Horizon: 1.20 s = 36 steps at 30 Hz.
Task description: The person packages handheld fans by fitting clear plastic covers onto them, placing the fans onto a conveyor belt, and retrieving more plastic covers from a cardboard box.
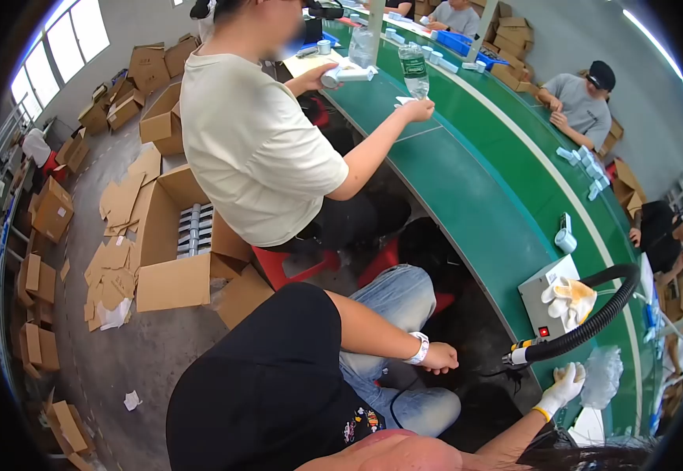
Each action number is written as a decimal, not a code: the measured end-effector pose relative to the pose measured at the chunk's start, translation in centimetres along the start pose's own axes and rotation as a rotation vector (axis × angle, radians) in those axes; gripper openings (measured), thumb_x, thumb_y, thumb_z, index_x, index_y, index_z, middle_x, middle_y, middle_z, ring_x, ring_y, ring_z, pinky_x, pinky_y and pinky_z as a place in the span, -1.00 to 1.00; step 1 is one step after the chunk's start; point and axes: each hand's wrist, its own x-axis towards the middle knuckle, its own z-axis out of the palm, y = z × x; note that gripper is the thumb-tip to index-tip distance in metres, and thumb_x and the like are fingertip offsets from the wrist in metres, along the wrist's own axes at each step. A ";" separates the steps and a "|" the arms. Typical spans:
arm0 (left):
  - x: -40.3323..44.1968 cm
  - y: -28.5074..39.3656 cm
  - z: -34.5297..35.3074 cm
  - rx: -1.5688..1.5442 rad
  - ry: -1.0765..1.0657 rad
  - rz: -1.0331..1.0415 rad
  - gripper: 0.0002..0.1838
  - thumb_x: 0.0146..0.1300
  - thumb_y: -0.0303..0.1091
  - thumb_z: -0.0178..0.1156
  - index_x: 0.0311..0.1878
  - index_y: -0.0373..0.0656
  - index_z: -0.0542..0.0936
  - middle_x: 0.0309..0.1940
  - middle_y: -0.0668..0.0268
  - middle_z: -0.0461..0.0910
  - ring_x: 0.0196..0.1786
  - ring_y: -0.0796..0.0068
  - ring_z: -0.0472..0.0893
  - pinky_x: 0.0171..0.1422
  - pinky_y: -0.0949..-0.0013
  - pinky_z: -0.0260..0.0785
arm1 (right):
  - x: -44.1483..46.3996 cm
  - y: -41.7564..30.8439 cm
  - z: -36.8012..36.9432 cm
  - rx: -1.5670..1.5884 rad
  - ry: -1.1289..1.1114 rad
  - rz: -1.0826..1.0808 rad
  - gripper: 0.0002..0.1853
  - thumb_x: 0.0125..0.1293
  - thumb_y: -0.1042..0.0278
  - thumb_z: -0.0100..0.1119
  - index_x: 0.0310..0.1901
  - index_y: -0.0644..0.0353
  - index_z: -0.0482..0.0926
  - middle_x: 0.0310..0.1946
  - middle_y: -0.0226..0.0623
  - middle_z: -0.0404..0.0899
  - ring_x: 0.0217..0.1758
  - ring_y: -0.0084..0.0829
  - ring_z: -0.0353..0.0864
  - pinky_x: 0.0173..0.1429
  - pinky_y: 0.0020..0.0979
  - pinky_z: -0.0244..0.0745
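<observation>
My left hand (439,358), bare with a white watch on the wrist, hangs beside my jeans-covered knees (428,410). Its fingers are curled closed, and whatever may be inside them is hidden. My right hand (565,386) wears a white glove with a yellow cuff and lies at the edge of the green table (467,212), its fingers apart. Touching or nearly touching it is a clear crumpled plastic bag (602,377). Farther along stands a white box (542,294) with a red switch, a white-and-yellow glove (569,301) on it and a black flexible hose (612,330) beside it.
A co-worker in a cream shirt (259,149) sits at the same table, holding a white cylindrical item (345,76). Other people sit across the belt (506,141). An open carton (172,279) stands on the floor near flattened cardboard (125,200). A grey-white device (565,234) lies on the belt.
</observation>
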 end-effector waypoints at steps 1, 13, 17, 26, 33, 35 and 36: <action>-0.4 0.5 0.0 -0.038 -0.007 0.007 -0.72 0.49 -0.08 0.16 -0.01 -0.08 0.59 -0.31 0.37 0.65 -0.44 0.52 0.60 -0.47 0.37 0.38 | 0.1 -0.1 0.0 0.000 0.004 -0.001 -0.69 0.43 0.44 0.29 0.15 0.20 0.51 -0.17 -0.40 0.57 -0.35 -0.63 0.51 -0.25 -0.49 0.57; -3.2 0.1 -0.7 -0.107 -0.109 -0.133 -0.68 0.52 -0.02 0.15 0.01 -0.08 0.61 -0.28 0.41 0.68 -0.33 0.58 0.65 -0.35 0.41 0.46 | -1.2 0.4 0.5 -0.027 0.061 -0.060 -0.67 0.39 0.46 0.34 0.13 0.24 0.51 -0.04 -0.31 0.60 -0.28 -0.54 0.57 -0.25 -0.44 0.61; -2.8 -0.9 -0.3 0.335 -0.150 0.069 -0.67 0.48 -0.01 0.18 0.00 -0.08 0.61 -0.28 0.33 0.72 -0.29 0.41 0.71 -0.26 0.26 0.51 | -2.1 -0.4 1.7 -0.101 0.085 -0.125 -0.67 0.40 0.38 0.35 0.12 0.21 0.54 -0.10 -0.34 0.61 -0.28 -0.54 0.58 -0.24 -0.45 0.61; -4.9 0.2 -0.6 0.955 -0.418 0.365 -0.60 0.41 0.02 0.26 0.07 -0.10 0.61 -0.23 0.18 0.75 -0.17 0.09 0.75 -0.08 0.06 0.54 | -4.3 -4.2 3.8 -0.405 0.159 -0.175 -0.53 0.22 0.17 0.46 0.06 0.30 0.64 -0.21 -0.23 0.71 -0.15 -0.48 0.69 -0.05 -0.34 0.65; -6.2 5.3 -0.6 0.606 0.072 0.416 -0.80 0.41 -0.31 0.32 -0.02 -0.20 0.67 -0.27 0.31 0.71 -0.16 0.51 0.69 -0.01 0.39 0.53 | -5.6 -5.3 3.9 -0.560 0.242 -0.280 -0.55 0.18 0.11 0.48 0.00 0.21 0.65 -0.23 -0.16 0.77 -0.18 -0.31 0.77 0.04 -0.28 0.66; -5.4 5.3 -2.9 0.502 0.336 0.589 -0.85 0.47 -0.38 0.26 -0.01 -0.23 0.65 -0.20 0.33 0.68 -0.10 0.55 0.63 0.04 0.43 0.50 | -5.3 -5.5 3.6 -0.529 0.229 -0.249 -0.58 0.18 0.13 0.45 -0.01 0.19 0.63 -0.24 -0.17 0.78 -0.17 -0.26 0.78 0.04 -0.27 0.67; -5.3 5.8 -4.4 0.431 0.452 0.657 -0.87 0.51 -0.41 0.21 0.00 -0.24 0.65 -0.14 0.32 0.67 -0.06 0.55 0.62 0.08 0.43 0.48 | -5.4 -5.6 3.6 -0.505 0.207 -0.217 -0.60 0.18 0.14 0.43 -0.03 0.17 0.62 -0.23 -0.19 0.78 -0.16 -0.23 0.80 0.04 -0.27 0.67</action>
